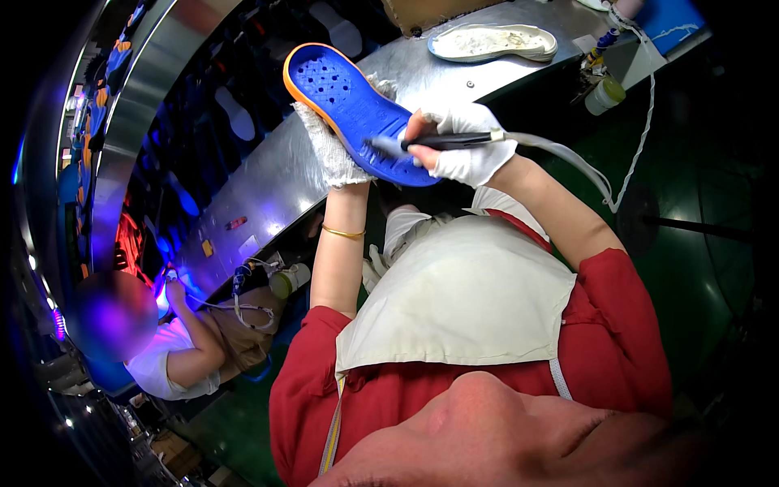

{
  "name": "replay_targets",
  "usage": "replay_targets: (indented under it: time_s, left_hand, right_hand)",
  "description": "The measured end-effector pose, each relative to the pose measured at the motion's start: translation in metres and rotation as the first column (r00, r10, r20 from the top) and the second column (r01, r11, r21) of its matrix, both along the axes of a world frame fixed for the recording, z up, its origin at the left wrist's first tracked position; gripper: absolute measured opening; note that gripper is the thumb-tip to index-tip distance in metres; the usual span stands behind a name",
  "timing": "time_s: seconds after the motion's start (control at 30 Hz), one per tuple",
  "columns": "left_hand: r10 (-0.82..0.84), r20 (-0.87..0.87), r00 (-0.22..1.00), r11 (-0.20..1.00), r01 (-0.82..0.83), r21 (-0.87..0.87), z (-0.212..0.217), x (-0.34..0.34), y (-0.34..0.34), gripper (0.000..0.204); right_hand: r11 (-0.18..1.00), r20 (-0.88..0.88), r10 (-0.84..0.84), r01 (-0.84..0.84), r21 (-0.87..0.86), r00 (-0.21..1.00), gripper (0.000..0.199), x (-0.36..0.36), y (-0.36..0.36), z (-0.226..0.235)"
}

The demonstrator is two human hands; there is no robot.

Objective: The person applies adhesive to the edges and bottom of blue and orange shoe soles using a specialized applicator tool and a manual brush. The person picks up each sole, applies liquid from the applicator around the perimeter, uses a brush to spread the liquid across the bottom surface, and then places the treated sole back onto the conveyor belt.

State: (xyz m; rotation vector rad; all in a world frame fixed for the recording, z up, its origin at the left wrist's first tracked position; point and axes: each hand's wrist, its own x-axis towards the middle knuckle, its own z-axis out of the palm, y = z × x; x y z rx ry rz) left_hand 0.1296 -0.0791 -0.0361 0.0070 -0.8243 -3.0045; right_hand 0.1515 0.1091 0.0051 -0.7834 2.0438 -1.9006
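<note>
My left hand (331, 154), in a white knit glove, is closed around the edge of a blue shoe sole (349, 101) with an orange rim. The sole is tilted above the bench edge, its inner side up, with small holes at its far end. In my right hand (475, 144), gloved with bare fingertips, is a black-handled brush (454, 141). Its pale bristles touch or nearly touch the near part of the sole. A clear tube (568, 154) runs from the brush handle toward the right.
A white sole (495, 42) lies on the metal bench (422, 77), near a cardboard box (430, 11). A lidded jar (604, 96) hangs by the bench's right end, below a blue bin (669, 24). At left, a co-worker (182, 357) sits by a conveyor (134, 130).
</note>
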Motion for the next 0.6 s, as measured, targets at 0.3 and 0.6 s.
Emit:
replay_targets:
  time_s: [0.3,0.6]
  left_hand:
    - [-0.081,-0.033,0.996,0.997,0.081,0.006,0.015,0.003,-0.005,0.080]
    - [0.127,-0.026,0.991,0.989,-0.129,-0.078,0.010,0.017,0.020,0.068]
  right_hand:
    - [0.981,0.150,0.054,-0.024,-0.193,0.987,0.010,-0.011,0.000,-0.003]
    - [0.973,-0.234,-0.042,-0.014,-0.231,0.971,0.013,-0.011,-0.004,-0.002]
